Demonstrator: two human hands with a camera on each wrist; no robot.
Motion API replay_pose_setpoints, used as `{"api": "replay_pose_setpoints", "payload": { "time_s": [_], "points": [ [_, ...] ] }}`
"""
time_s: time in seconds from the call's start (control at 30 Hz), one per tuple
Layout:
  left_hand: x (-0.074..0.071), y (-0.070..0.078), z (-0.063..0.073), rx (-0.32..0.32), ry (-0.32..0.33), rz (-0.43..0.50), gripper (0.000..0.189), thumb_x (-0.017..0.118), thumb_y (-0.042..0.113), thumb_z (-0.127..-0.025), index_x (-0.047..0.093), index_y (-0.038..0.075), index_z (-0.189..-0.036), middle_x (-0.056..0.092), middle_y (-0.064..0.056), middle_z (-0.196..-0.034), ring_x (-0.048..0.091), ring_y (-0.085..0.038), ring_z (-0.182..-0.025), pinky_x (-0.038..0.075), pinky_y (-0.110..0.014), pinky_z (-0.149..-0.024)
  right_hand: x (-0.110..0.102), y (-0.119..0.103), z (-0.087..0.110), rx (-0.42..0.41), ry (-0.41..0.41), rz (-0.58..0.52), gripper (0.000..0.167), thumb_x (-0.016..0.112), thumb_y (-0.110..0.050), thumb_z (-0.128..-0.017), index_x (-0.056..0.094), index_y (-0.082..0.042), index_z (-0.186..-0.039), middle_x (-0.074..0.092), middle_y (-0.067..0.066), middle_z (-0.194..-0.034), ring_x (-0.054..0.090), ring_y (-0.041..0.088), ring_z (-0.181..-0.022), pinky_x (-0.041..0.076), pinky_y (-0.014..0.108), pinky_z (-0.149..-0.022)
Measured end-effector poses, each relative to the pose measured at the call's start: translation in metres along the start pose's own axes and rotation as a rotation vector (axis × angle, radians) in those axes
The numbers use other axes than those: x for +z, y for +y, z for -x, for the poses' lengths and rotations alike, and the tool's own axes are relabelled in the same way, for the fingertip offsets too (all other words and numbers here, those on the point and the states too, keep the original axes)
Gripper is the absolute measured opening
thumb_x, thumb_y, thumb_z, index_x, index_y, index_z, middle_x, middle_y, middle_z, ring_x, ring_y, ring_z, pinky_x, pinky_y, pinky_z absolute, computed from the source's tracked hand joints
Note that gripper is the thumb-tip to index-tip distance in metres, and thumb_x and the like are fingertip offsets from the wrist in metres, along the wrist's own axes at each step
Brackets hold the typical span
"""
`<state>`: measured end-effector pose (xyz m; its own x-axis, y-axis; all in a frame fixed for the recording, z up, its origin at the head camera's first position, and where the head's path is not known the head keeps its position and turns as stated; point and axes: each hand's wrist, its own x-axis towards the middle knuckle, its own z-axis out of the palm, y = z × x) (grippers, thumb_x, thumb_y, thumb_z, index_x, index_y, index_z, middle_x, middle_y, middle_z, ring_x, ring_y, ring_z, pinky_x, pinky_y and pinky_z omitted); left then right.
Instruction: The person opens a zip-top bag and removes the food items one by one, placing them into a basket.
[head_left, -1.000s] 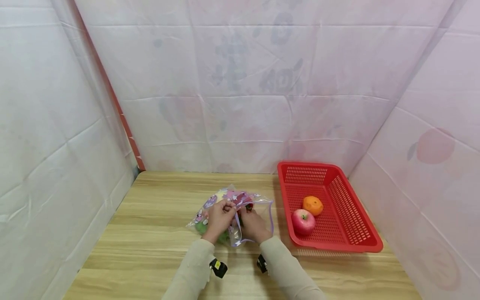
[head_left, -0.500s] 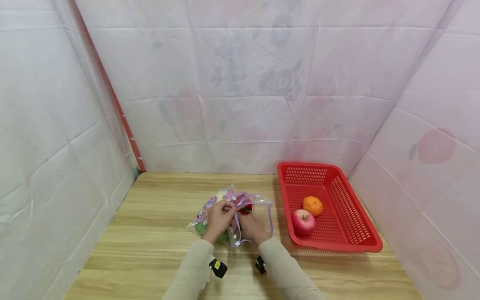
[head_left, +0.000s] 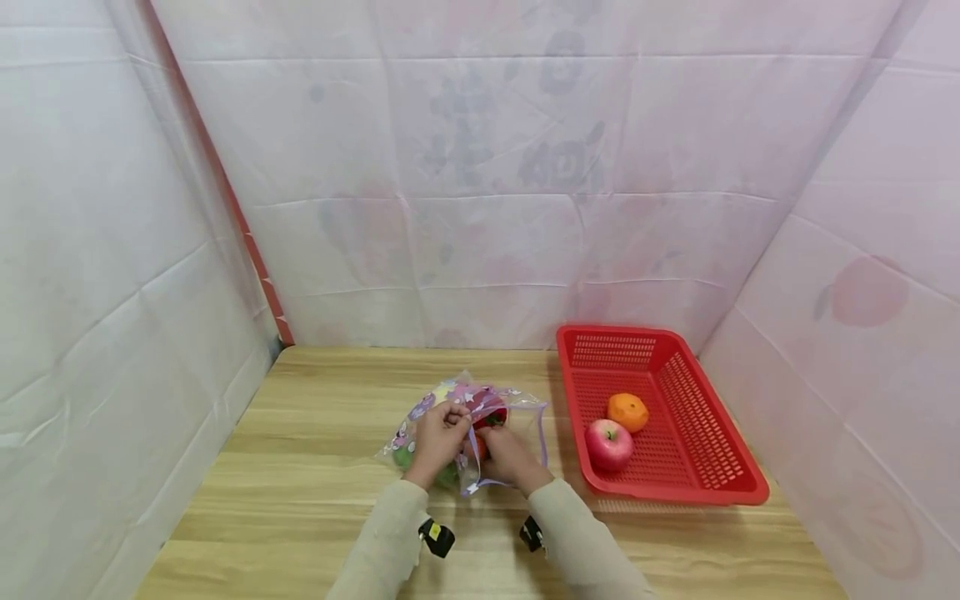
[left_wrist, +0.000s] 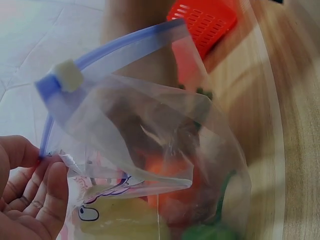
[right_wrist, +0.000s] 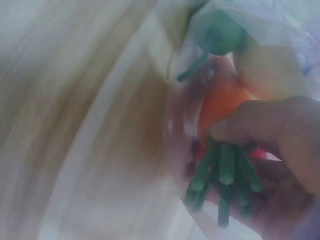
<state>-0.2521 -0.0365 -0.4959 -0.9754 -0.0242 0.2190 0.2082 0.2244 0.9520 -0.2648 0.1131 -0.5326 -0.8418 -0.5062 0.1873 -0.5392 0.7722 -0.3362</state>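
1. The carrot-like piece has a smooth orange body and a spray of blunt green stalks at its top; it is inside the bag, near the middle of the table.
2. Its long axis runs from the stalks, by the palm, into the bag; the orange body points broadly toward the table's left edge; its tip is hidden.
3. The right hand is in the mouth of the bag; its thumb and fingers grasp the carrot-like piece where stalks meet body.
4. The left hand pinches the rim of the bag between thumb and fingers, just beside the purple zip strip, which carries a pale slider.
5. The bag is clear plastic with cartoon prints; it lies crosswise on the table, mouth toward the right edge, a closed corner toward the left edge.
6. Through the film show a green piece with a curved stem, a yellowish piece and a red piece with a green top.
7. The red basket stands along the table's right edge, apart from the bag; in its near left corner sits an apple, with an orange fruit just beyond.
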Motion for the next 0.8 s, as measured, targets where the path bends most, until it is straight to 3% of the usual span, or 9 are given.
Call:
{"api": "replay_pose_setpoints", "payload": {
  "time_s": [0.2, 0.37, 0.63, 0.8],
  "points": [
    [-0.001, 0.000, 0.000, -0.008, 0.002, 0.004, 0.005, 0.064, 0.003, -0.083, 0.066, -0.001, -0.084, 0.059, -0.003, -0.069, 0.053, -0.011, -0.050, 0.047, -0.027, -0.041, -0.010, -0.004, 0.004, 0.047, -0.028, 0.033, 0.025, 0.075, -0.019, -0.074, 0.063, -0.008, -0.093, 0.058, 0.005, -0.080, 0.056, 0.019, -0.071, 0.046, 0.035, -0.060],
    [-0.004, -0.001, 0.001, -0.013, 0.008, 0.020, 0.005, 0.065, 0.002, -0.081, 0.065, -0.002, -0.083, 0.059, -0.004, -0.067, 0.057, -0.018, -0.049, 0.046, -0.025, -0.040, -0.021, -0.011, 0.011, 0.054, 0.031, 0.089, 0.026, 0.077, -0.020, -0.071, 0.064, -0.005, -0.088, 0.055, 0.006, -0.072, 0.053, 0.019, -0.063, 0.043, 0.034, -0.054],
    [-0.004, -0.005, 0.001, 0.007, -0.025, 0.031, 0.008, 0.064, 0.002, -0.082, 0.064, -0.005, -0.084, 0.059, -0.006, -0.067, 0.058, -0.014, -0.051, 0.047, -0.022, -0.044, -0.053, -0.016, 0.030, 0.151, 0.048, 0.142, 0.026, 0.071, -0.001, -0.065, 0.065, -0.007, -0.089, 0.051, 0.006, -0.069, 0.050, 0.021, -0.061, 0.041, 0.036, -0.047],
    [-0.001, -0.004, -0.001, -0.001, -0.033, 0.044, 0.004, 0.064, 0.002, -0.083, 0.065, -0.003, -0.084, 0.060, -0.006, -0.068, 0.058, -0.013, -0.051, 0.049, -0.025, -0.044, -0.070, -0.016, 0.043, 0.167, 0.057, 0.158, 0.020, 0.069, 0.000, -0.064, 0.060, -0.012, -0.077, 0.046, 0.002, -0.066, 0.048, 0.020, -0.057, 0.038, 0.036, -0.044]
  ]
}}
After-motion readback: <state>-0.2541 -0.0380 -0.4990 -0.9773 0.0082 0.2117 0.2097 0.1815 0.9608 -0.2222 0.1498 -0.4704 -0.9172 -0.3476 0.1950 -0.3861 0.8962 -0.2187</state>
